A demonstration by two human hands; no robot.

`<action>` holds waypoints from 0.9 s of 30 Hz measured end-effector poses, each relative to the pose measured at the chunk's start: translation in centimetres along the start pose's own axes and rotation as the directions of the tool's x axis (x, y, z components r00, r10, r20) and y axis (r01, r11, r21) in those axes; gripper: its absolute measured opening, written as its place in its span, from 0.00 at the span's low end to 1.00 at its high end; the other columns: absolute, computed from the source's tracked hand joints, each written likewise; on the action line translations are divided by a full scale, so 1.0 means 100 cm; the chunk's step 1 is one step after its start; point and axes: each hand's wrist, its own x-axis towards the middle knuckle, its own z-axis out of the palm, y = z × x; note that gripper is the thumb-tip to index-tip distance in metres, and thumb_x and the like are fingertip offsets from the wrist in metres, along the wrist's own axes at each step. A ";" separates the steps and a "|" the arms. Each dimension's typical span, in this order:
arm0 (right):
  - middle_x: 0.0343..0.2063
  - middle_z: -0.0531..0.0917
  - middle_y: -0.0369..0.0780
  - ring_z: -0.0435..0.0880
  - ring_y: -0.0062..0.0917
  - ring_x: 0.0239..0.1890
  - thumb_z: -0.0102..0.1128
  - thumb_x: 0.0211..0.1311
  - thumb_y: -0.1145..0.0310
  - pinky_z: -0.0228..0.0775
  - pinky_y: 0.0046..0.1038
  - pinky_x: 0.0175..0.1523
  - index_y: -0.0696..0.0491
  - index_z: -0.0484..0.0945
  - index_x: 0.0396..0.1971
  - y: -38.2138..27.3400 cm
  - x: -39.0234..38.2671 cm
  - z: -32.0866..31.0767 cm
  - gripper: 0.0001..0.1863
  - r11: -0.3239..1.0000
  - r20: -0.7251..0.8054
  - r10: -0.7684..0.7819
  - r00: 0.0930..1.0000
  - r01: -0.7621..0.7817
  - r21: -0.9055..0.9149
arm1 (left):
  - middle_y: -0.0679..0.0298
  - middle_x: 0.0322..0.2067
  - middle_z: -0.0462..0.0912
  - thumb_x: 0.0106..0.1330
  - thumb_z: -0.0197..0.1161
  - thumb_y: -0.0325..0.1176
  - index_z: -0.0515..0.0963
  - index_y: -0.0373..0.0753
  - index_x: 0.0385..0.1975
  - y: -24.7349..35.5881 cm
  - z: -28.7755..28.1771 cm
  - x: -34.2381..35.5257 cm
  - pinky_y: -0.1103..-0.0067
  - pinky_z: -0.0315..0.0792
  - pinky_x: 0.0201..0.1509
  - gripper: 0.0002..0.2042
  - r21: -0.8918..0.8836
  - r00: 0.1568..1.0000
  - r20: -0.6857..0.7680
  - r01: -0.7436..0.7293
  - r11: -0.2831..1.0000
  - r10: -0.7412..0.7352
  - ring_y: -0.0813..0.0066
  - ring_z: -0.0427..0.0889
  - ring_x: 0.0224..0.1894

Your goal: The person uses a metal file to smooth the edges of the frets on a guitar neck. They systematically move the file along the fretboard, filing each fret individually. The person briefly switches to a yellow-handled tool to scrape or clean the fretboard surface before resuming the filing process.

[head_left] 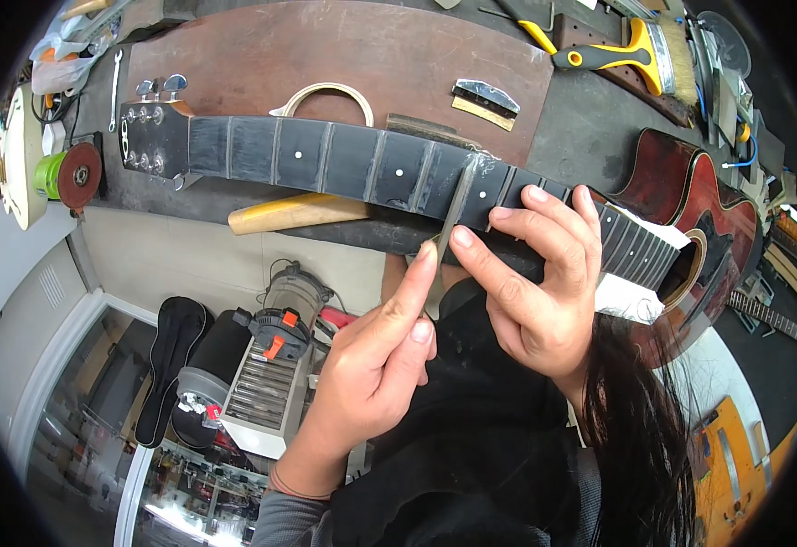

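An acoustic guitar with a dark red body [731,211] lies across the bench, its neck [348,162] running left to the headstock [154,137]. A narrow metal file [456,208] lies crosswise on the fretboard, with pale dust around its far end. My left hand [371,374] is closed on the file's near end, index finger stretched along it. My right hand [544,296] has its fingers apart, some fingertips resting on the neck. Its index fingertip is beside the file; whether it touches is unclear. White paper [629,297] lies against the neck near the body.
A wooden handle-like piece [294,211] sticks out under the neck. Beyond lie a cream ring [365,98], a fret-edge-like metal piece [487,96] and a yellow brush [640,56]. A wrench [116,89] and sanding disc [79,178] are at left; a vacuum [291,305] stands below.
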 end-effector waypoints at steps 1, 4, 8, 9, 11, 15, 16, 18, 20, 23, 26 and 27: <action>0.58 0.84 0.39 0.78 0.42 0.72 0.73 0.44 0.80 0.53 0.59 0.85 0.40 0.94 0.59 0.000 0.001 -0.001 0.36 1.000 0.000 0.000 1.000 0.000 0.001 | 0.62 0.29 0.83 0.85 0.51 0.23 0.64 0.32 0.85 0.000 0.000 -0.001 0.82 0.77 0.32 0.29 -0.003 1.000 0.000 -0.001 1.000 0.001 0.82 0.80 0.26; 0.58 0.84 0.39 0.77 0.42 0.72 0.73 0.44 0.80 0.53 0.59 0.85 0.40 0.94 0.59 0.001 0.000 -0.001 0.36 1.000 -0.004 -0.004 1.000 0.004 -0.004 | 0.63 0.29 0.83 0.84 0.51 0.23 0.64 0.33 0.85 0.001 0.000 -0.002 0.82 0.77 0.32 0.29 -0.006 1.000 0.004 0.006 1.000 -0.006 0.82 0.79 0.26; 0.59 0.84 0.39 0.77 0.42 0.73 0.74 0.45 0.80 0.53 0.59 0.85 0.40 0.94 0.60 0.000 0.001 -0.001 0.36 1.000 0.006 -0.001 1.000 0.001 -0.008 | 0.62 0.29 0.84 0.84 0.51 0.23 0.64 0.34 0.85 0.007 -0.003 0.014 0.82 0.77 0.32 0.30 0.011 1.000 0.006 0.000 1.000 0.000 0.83 0.79 0.26; 0.59 0.84 0.39 0.77 0.42 0.73 0.74 0.46 0.80 0.53 0.59 0.85 0.40 0.94 0.60 0.000 0.001 -0.002 0.36 1.000 0.008 0.000 1.000 0.000 -0.007 | 0.62 0.30 0.84 0.84 0.51 0.23 0.63 0.34 0.85 0.007 -0.003 0.016 0.83 0.77 0.32 0.30 0.017 1.000 0.006 -0.004 1.000 0.004 0.82 0.79 0.26; 0.59 0.84 0.39 0.78 0.43 0.73 0.74 0.46 0.81 0.53 0.59 0.85 0.41 0.93 0.61 0.000 0.001 -0.001 0.36 1.000 -0.001 0.002 1.000 -0.002 -0.006 | 0.61 0.30 0.84 0.85 0.52 0.24 0.63 0.34 0.86 0.005 -0.002 0.015 0.82 0.77 0.32 0.30 -0.016 0.998 -0.022 -0.053 0.998 0.053 0.82 0.79 0.26; 0.59 0.84 0.39 0.78 0.43 0.72 0.75 0.47 0.82 0.54 0.59 0.84 0.41 0.92 0.61 0.001 0.000 -0.001 0.37 1.000 -0.007 -0.002 1.000 0.002 0.002 | 0.59 0.32 0.85 0.85 0.52 0.25 0.62 0.33 0.86 -0.003 0.000 0.011 0.82 0.79 0.32 0.30 -0.045 0.993 -0.066 -0.096 0.994 0.093 0.81 0.80 0.26; 0.59 0.84 0.39 0.78 0.43 0.72 0.75 0.47 0.82 0.54 0.59 0.84 0.41 0.92 0.61 0.001 0.000 -0.001 0.37 1.000 -0.008 -0.001 1.000 0.001 0.002 | 0.59 0.32 0.85 0.85 0.52 0.25 0.62 0.32 0.86 -0.005 0.000 0.009 0.81 0.79 0.32 0.30 -0.038 0.994 -0.062 -0.096 0.995 0.094 0.80 0.80 0.26; 0.59 0.84 0.39 0.79 0.43 0.72 0.75 0.47 0.83 0.54 0.58 0.84 0.41 0.92 0.61 0.000 0.000 -0.001 0.37 1.000 -0.006 0.004 1.000 -0.004 -0.001 | 0.59 0.32 0.86 0.85 0.52 0.25 0.62 0.32 0.86 -0.013 -0.006 0.001 0.81 0.79 0.32 0.30 0.004 0.997 -0.010 -0.079 0.997 0.079 0.80 0.81 0.26; 0.59 0.84 0.39 0.78 0.43 0.72 0.74 0.47 0.82 0.54 0.58 0.84 0.41 0.92 0.61 0.001 0.000 -0.001 0.37 1.000 -0.003 0.000 1.000 0.000 0.000 | 0.58 0.33 0.86 0.85 0.53 0.25 0.62 0.32 0.86 -0.021 -0.005 -0.006 0.81 0.79 0.32 0.30 0.022 0.996 -0.012 -0.083 0.996 0.084 0.80 0.82 0.26; 0.58 0.84 0.36 0.78 0.39 0.72 0.76 0.49 0.76 0.55 0.56 0.84 0.39 0.93 0.61 0.002 0.000 0.002 0.34 1.000 -0.032 -0.022 0.999 0.021 -0.018 | 0.58 0.33 0.86 0.84 0.53 0.25 0.63 0.33 0.85 -0.032 -0.005 -0.015 0.81 0.79 0.32 0.30 0.033 0.995 -0.002 -0.104 0.994 0.104 0.79 0.82 0.26; 0.58 0.85 0.35 0.78 0.37 0.71 0.77 0.52 0.72 0.55 0.55 0.85 0.38 0.93 0.61 0.002 0.000 0.002 0.32 0.999 -0.041 -0.030 0.999 0.028 -0.035 | 0.58 0.32 0.86 0.84 0.53 0.25 0.63 0.33 0.85 -0.037 -0.004 -0.018 0.81 0.79 0.32 0.30 0.027 0.992 0.008 -0.124 0.992 0.123 0.78 0.82 0.26; 0.58 0.85 0.35 0.78 0.37 0.71 0.77 0.52 0.72 0.54 0.55 0.85 0.38 0.93 0.61 0.002 0.001 0.002 0.31 0.999 -0.037 -0.028 0.999 0.027 -0.038 | 0.58 0.32 0.86 0.84 0.54 0.25 0.63 0.33 0.85 -0.038 -0.004 -0.019 0.81 0.78 0.32 0.30 0.024 0.992 0.011 -0.129 0.991 0.129 0.78 0.82 0.26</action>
